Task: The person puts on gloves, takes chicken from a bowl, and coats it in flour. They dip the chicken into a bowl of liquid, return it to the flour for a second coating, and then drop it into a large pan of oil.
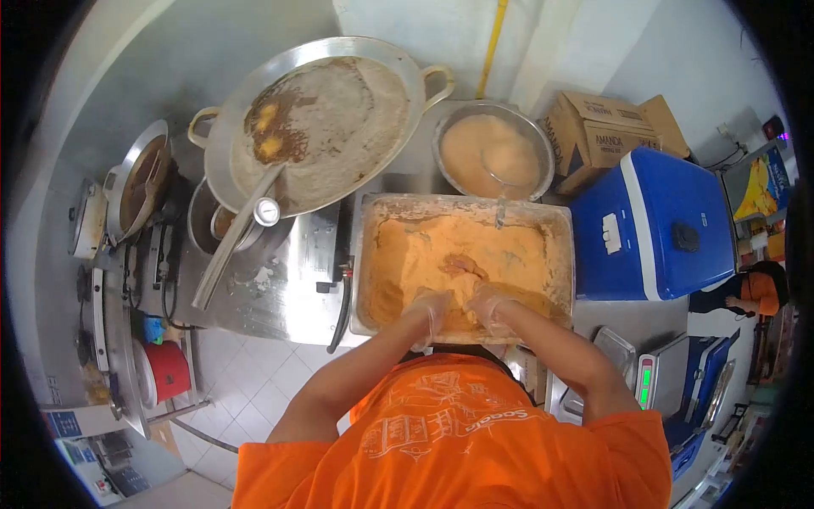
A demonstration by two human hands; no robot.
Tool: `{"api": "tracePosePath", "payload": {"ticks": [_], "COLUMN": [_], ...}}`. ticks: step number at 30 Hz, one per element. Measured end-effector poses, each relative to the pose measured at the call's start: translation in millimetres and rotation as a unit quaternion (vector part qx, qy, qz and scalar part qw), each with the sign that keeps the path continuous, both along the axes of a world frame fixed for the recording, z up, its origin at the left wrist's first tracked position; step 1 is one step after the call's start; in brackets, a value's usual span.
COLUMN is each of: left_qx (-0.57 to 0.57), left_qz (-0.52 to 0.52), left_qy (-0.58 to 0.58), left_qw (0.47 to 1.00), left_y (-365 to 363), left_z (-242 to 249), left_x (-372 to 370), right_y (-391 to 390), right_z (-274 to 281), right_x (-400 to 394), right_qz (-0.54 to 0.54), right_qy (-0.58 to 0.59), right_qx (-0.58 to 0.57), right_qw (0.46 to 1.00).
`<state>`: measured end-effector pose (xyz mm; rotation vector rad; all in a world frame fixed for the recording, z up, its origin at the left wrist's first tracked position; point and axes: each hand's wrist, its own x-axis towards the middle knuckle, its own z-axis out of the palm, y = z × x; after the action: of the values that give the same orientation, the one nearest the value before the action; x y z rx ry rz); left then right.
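Observation:
A rectangular metal tray [566,280] holds loose orange breading powder [441,237]. Near its middle lies a piece of raw meat [463,266], partly coated with the powder. My left hand [429,307], in a clear plastic glove, reaches into the near side of the tray, just below the meat. My right hand [489,307], gloved the same way, is a short distance to its right, also in the powder. The fingers of both hands are largely hidden in the breading, and I cannot tell whether they grip anything.
A wide pan of foaming oil [356,119] with fried pieces stands behind left, a long metal utensil [237,237] across its rim. Behind the tray is a metal bowl [547,140] of powder with a strainer. A blue cooler [678,229] and cardboard box [610,127] stand right.

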<state>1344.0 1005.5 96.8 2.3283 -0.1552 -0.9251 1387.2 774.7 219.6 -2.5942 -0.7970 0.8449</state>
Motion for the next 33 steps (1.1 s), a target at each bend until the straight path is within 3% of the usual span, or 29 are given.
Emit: {"api": "tracePosePath", "payload": {"ticks": [1,3,4,6,7,8,9,10,11,12,13,14,16,17,18,20,22,23,25,26,27,28,29,31,33], "left_qx": [0.076,-0.108,-0.196,-0.355,-0.416,-0.45,-0.461,-0.456,-0.42,-0.358,-0.28,-0.216,-0.024,0.112,0.253,0.315,0.177,0.135,0.048,0.061,0.072,0.043,0.014,-0.121,-0.156], "left_qz": [-0.068,0.137,0.238,0.421,0.505,0.533,0.535,0.525,0.492,0.448,0.401,0.385,0.353,0.24,0.131,0.085,0.225,0.196,0.132,0.042,-0.047,-0.04,-0.033,0.174,0.189], "left_qy": [-0.097,0.05,0.125,0.263,0.317,0.342,0.348,0.34,0.315,0.265,0.211,0.117,-0.065,-0.114,-0.169,-0.164,-0.061,-0.021,0.063,0.037,0.009,0.041,0.074,0.256,0.278], "left_qw": [0.99,0.983,0.943,0.793,0.687,0.63,0.616,0.633,0.694,0.776,0.846,0.89,0.933,0.957,0.943,0.931,0.956,0.971,0.988,0.997,0.996,0.997,0.997,0.943,0.929], "left_y": [-4.1,-8.4,-11.3,-17.7,-20.8,-24.4,-27.5,-29.1,-29.3,-26.3,-19.7,-18.2,-15.9,-5.7,4.5,12.5,17.3,21.0,30.6,39.4,50.0,50.4,50.7,37.8,19.7], "left_z": [2.1,24.1,41.3,67.0,76.0,62.0,31.5,-4.4,-55.0,-96.1,-137.9,-92.3,22.8,23.8,24.1,22.6,20.5,22.1,25.1,17.5,2.8,0.4,-2.0,9.7,2.6], "left_x": [1.7,16.4,25.0,37.6,43.7,54.6,67.1,76.8,86.8,89.3,88.0,80.5,66.2,70.4,74.5,95.1,116.4,114.5,105.1,97.6,87.7,82.7,77.7,69.3,77.4], "right_y": [-2.2,-4.6,-10.4,-29.9,-32.3,-34.6,-29.4,-26.6,-23.3,-20.2,-17.6,-16.1,1.7,13.6,27.4,48.7,67.3,64.0,45.2,21.6,4.8,-6.9,-11.5,-8.8,5.2], "right_z": [-26.7,-95.1,-127.3,-191.5,-233.3,-273.8,-323.5,-332.6,-340.3,-316.4,-281.8,-250.9,-172.1,-141.1,-121.4,-135.6,-191.7,-184.0,-164.7,-173.8,-164.0,-149.6,-135.5,-126.8,-142.0], "right_x": [11.0,29.9,35.7,55.4,61.7,67.9,73.0,72.8,72.6,73.2,74.9,76.3,86.1,92.8,105.4,101.7,85.3,86.0,86.8,83.2,81.3,80.6,78.1,69.2,63.7], "right_qz": [-0.068,-0.202,-0.206,-0.152,-0.146,-0.131,-0.164,-0.14,-0.116,-0.038,-0.042,-0.043,-0.182,-0.238,-0.257,-0.286,-0.314,-0.305,-0.268,-0.137,-0.093,-0.077,-0.078,-0.067,-0.065], "right_qy": [0.017,0.057,0.048,-0.004,0.008,0.028,0.102,0.088,0.073,-0.034,-0.05,-0.065,0.044,0.078,0.075,0.054,0.018,0.142,0.378,0.226,0.187,0.174,0.194,0.223,0.24], "right_qx": [-0.001,-0.002,0.013,0.062,0.168,0.269,0.432,0.456,0.479,0.363,0.306,0.247,0.22,0.182,0.094,0.017,0.044,0.13,0.291,0.22,0.17,0.113,0.053,-0.058,-0.096], "right_qw": [0.998,0.978,0.977,0.986,0.975,0.954,0.881,0.875,0.867,0.931,0.95,0.966,0.957,0.951,0.959,0.957,0.948,0.933,0.837,0.939,0.963,0.975,0.976,0.971,0.964]}}
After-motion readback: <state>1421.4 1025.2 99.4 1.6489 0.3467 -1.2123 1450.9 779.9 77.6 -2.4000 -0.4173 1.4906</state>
